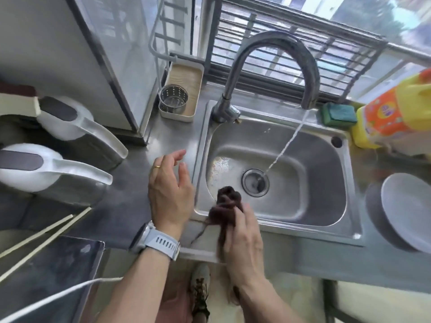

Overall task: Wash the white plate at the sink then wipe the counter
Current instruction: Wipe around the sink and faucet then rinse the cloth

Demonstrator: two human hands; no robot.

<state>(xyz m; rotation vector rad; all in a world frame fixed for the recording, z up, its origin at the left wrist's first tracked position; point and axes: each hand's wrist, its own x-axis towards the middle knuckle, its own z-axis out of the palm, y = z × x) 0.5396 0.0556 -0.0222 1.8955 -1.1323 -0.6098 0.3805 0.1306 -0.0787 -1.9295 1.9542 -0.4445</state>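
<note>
The white plate (407, 210) rests tilted on the counter right of the steel sink (345, 173). Water runs from the curved tap (275, 43) down to the drain (255, 183). My right hand (245, 238) is shut on a dark brown cloth (227, 201), bunched over the sink's front left corner. My left hand (171, 190), with a ring and a pale wristwatch, hovers open over the counter (130, 183) just left of the sink, holding nothing.
Two white kettles (58, 164) stand at the left, with chopsticks (44, 234) and a dark cooktop (51, 276) in front. A tray with a metal strainer cup (173, 99) sits behind the counter. A green sponge (339, 114) and a yellow detergent bottle (391, 113) stand at the back right.
</note>
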